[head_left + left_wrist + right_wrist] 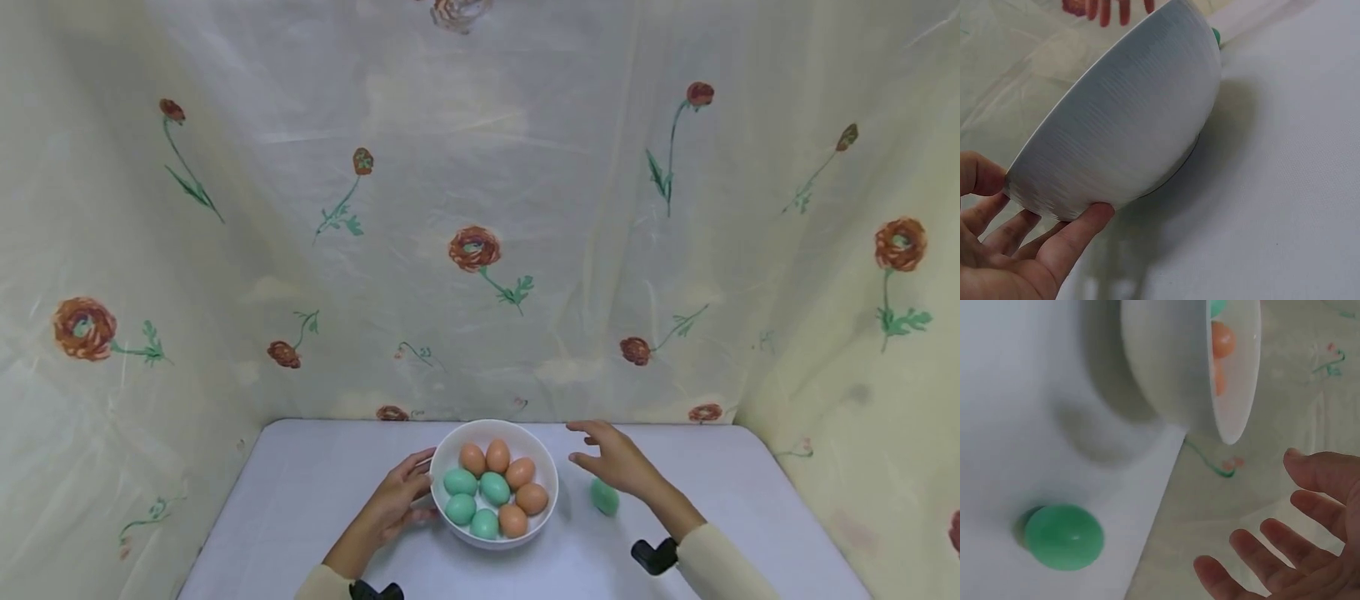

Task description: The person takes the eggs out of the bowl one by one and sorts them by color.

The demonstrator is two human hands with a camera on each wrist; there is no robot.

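Observation:
A white bowl (pixel 492 543) stands on the table with several brown-orange eggs (pixel 532 498) and several green eggs (pixel 461 482) inside. My left hand (pixel 399 496) holds the bowl at its left side, fingers and thumb spread round the outer wall, as the left wrist view shows on the ribbed white surface (pixel 1129 119). To the right of the bowl, my right hand (pixel 611 457) is in the air with its fingers apart and nothing in them. A single green egg (pixel 1065 537) lies on the table beside the bowl, below the right wrist in the head view.
The table (pixel 322 467) has a white cover, and its far edge meets a hanging flowered curtain (pixel 420 333). More curtain closes off the left and right sides. Black wrist cameras (pixel 655 556) sit on both forearms.

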